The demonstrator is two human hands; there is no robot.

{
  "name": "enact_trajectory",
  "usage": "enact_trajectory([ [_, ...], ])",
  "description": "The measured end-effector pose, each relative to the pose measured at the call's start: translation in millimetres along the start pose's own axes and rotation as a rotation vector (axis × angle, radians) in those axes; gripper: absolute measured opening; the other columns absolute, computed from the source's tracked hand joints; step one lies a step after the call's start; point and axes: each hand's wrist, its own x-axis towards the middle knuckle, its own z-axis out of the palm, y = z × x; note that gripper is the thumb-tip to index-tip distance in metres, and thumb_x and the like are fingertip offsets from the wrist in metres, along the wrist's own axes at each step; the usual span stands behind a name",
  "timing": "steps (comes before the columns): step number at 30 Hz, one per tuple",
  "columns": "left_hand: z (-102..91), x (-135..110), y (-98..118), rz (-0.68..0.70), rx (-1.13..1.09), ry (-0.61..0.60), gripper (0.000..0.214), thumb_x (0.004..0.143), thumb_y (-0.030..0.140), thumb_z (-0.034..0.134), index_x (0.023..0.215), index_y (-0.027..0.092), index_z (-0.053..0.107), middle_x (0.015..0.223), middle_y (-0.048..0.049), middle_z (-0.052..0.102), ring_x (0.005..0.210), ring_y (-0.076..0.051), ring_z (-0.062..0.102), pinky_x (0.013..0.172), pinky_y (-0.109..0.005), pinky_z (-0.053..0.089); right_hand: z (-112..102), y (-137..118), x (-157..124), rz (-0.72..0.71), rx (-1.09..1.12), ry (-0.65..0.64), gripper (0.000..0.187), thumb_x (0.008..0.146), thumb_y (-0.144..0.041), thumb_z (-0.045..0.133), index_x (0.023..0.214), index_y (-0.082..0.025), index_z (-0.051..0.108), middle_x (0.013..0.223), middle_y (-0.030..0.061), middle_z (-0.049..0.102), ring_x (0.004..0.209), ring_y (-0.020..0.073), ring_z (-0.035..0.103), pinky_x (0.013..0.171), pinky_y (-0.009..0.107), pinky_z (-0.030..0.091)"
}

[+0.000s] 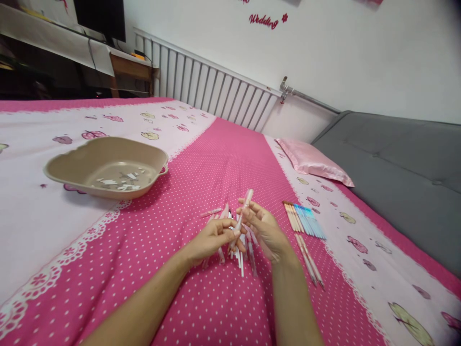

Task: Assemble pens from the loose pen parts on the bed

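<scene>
Over the middle of the bed, my left hand (216,237) and my right hand (264,226) both grip one slim, pale pink pen (248,198). It is tilted, its top end leaning up and to the right. My left fingers pinch its lower part, while the right fingers close around the upper part. Beneath them lies a loose pile of pink pen parts (251,252) and thin white sticks, likely refills (240,264), partly hidden by my hands. To the right, a neat row of blue pens (308,222) adjoins several orange-brown ones (292,216). Two pinkish pens (309,259) lie just nearer to me.
A beige plastic basin (104,154) with small white and grey scraps stands on the bed at left. A pink pillow (313,161) rests by the grey headboard (396,178). Behind are a metal railing (209,81) and a desk with a monitor (101,19).
</scene>
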Motion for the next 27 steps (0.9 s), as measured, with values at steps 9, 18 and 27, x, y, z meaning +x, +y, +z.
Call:
enact_trajectory([
  [9,-0.4,-0.4,1.6,0.007,0.018,0.014,0.029,0.082,0.037,0.059,0.094,0.011,0.062,0.068,-0.0079,0.069,0.058,-0.010,0.059,0.055,-0.022,0.041,-6.6,-4.0,-2.2,0.034,0.066,-0.104,0.039,0.067,-0.022,0.075,0.102,-0.018,0.059,0.091,0.0043,0.070,0.058,0.0085,0.058,0.059,0.022,0.049],
  [18,-1.5,0.4,0.2,0.013,0.013,0.002,0.028,0.081,0.037,0.060,0.092,0.011,0.062,0.069,-0.0074,0.069,0.055,-0.009,0.056,0.053,-0.020,0.040,-4.1,-2.9,-0.3,0.041,0.058,-0.041,0.051,0.060,-0.019,0.080,0.105,-0.017,0.057,0.076,0.0001,0.067,0.058,0.0083,0.060,0.056,0.019,0.048],
  [27,-2.2,-1.2,-2.9,-0.014,0.017,-0.002,0.024,0.081,0.038,0.061,0.082,0.014,0.057,0.069,-0.0069,0.070,0.053,-0.007,0.055,0.053,-0.019,0.040,-2.5,5.4,2.5,-0.017,0.022,0.003,0.048,0.056,-0.023,0.083,0.097,-0.018,0.058,0.064,-0.0063,0.058,0.050,0.0064,0.053,0.049,0.019,0.043],
])
